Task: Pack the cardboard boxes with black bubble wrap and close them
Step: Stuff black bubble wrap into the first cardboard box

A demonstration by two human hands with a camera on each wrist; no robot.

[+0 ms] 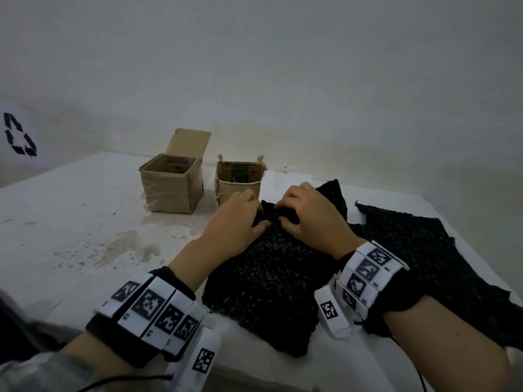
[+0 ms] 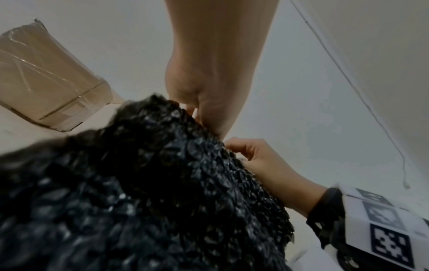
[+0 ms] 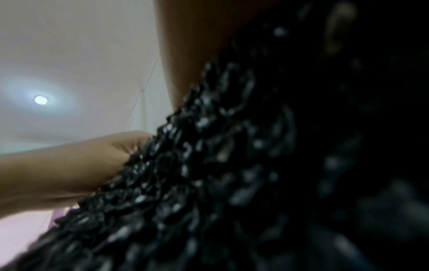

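Two hands, the left hand [image 1: 237, 215] and the right hand [image 1: 307, 210], pinched the far edge of a black bubble wrap [image 1: 271, 281] sheet lying on the worktop [image 1: 70, 222], near two open cardboard boxes [image 1: 172, 188]. It looked soft, light and floppy, so gripping its edge seemed best.
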